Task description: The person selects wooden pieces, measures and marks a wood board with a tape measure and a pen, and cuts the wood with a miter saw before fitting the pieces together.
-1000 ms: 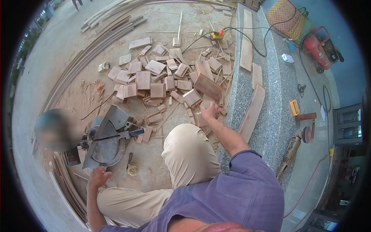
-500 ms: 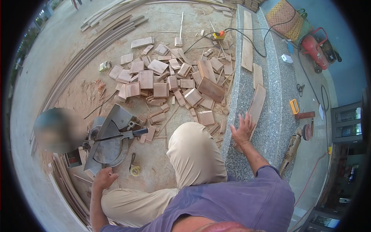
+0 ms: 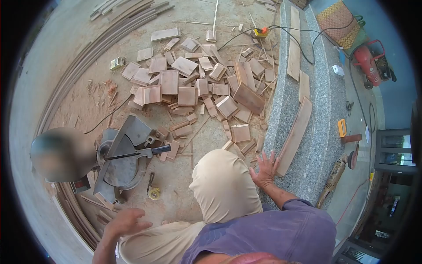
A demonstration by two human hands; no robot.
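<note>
My right hand, empty and with fingers spread, is at the edge of the granite step, beside the lower end of a long wooden board. My left hand is held above my bent leg, fingers apart and nothing in them. It is just below the miter saw, whose black handle points right. A tape measure lies on the floor right of the saw. Ahead of my knee lies a heap of cut wooden blocks.
Long wood strips curve along the left, with more strips below the saw. A power strip trails black cable over the steps. At right are an angle grinder, a yellow tool and a red compressor.
My right hand has left the wood pieces and moved back to the step edge. My left hand has come away from the saw base, down and to the right. The view has shifted slightly.
</note>
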